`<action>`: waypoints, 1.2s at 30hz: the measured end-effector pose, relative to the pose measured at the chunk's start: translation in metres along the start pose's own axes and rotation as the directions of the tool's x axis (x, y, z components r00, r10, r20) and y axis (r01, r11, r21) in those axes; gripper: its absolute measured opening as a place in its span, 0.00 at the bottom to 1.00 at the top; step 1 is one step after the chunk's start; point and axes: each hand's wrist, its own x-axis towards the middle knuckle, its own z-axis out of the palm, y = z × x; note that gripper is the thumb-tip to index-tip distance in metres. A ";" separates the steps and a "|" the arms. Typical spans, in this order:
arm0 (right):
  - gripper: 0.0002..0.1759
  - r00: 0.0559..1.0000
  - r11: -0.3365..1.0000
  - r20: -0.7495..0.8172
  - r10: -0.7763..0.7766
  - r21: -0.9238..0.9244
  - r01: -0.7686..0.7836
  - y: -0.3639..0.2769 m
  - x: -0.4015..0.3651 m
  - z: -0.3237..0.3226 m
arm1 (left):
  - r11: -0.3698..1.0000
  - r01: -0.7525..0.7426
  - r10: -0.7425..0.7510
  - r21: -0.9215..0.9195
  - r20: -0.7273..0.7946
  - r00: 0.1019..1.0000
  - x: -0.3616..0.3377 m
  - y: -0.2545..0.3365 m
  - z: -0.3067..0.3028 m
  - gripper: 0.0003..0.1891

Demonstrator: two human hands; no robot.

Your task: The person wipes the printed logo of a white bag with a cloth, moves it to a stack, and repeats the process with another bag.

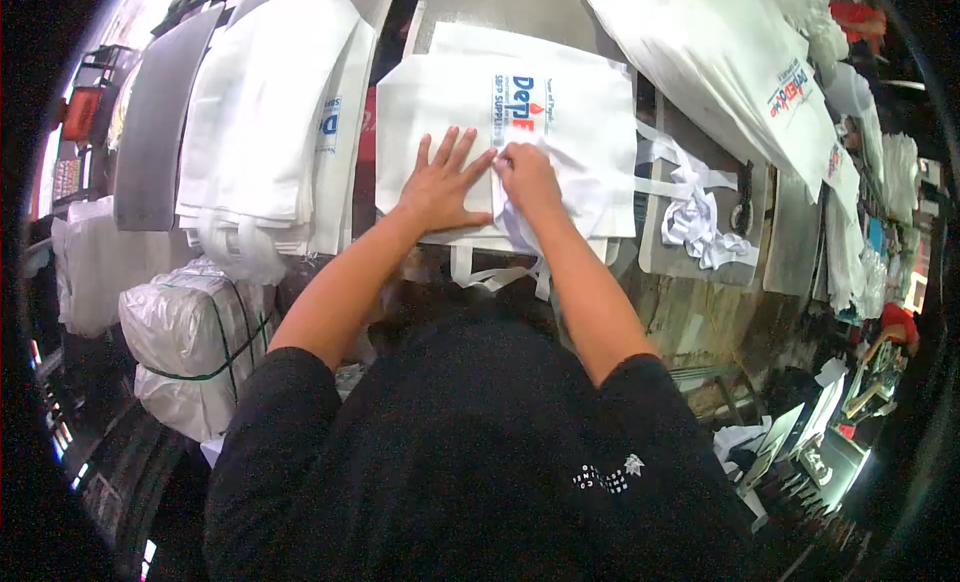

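Observation:
A white printed bag (430, 92) lies flat on top of a small stack, its blue and red lettering near the middle. My left hand (445, 187) rests palm down on it, fingers spread, left of the print. Just right of it, my right hand (530, 182) is closed, its fingers curled on a piece of white cloth (585, 187) that lies partly over the lower print. White handle straps (500, 278) hang from the stack's near edge, and a bunch of white straps (692, 220) lies to the right.
A stack of white bags (265, 102) lies at the left, above a strapped bundle (190, 332). More printed bags (730, 72) slant at the upper right. A person in red (898, 327) is at the far right edge.

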 end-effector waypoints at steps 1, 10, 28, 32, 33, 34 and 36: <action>0.06 0.994 1.000 -0.104 -0.017 -0.015 0.015 -0.010 -0.007 -0.006 | 1.000 0.008 -0.009 0.029 0.021 1.000 0.000 0.000 -0.003 0.52; 0.07 0.964 0.987 -0.265 -0.009 -0.157 -0.034 0.095 -0.094 -0.048 | 0.997 0.079 -0.078 0.006 -0.039 0.996 -0.014 0.017 0.011 0.54; 0.13 0.968 0.981 -0.171 -0.184 -0.087 0.171 0.029 -0.071 -0.013 | 0.992 0.109 -0.112 -0.055 -0.039 0.993 -0.015 0.025 0.010 0.60; 0.13 0.978 0.986 -0.132 -0.164 -0.011 0.164 0.030 -0.067 -0.013 | 0.992 0.119 -0.120 -0.048 -0.027 0.992 -0.014 0.026 0.009 0.60; 0.13 0.984 0.995 -0.150 -0.096 -0.012 0.095 0.032 -0.065 -0.017 | 0.992 0.115 -0.117 -0.050 -0.031 0.993 -0.014 0.025 0.009 0.60; 0.13 0.986 1.000 -0.166 -0.028 -0.011 0.027 0.033 -0.063 -0.020 | 0.992 0.113 -0.115 -0.051 -0.033 0.993 -0.014 0.025 0.010 0.60; 0.13 0.991 1.000 -0.134 -0.022 -0.008 0.021 0.034 -0.062 -0.022 | 0.992 0.114 -0.115 -0.048 -0.031 0.993 -0.014 0.025 0.009 0.60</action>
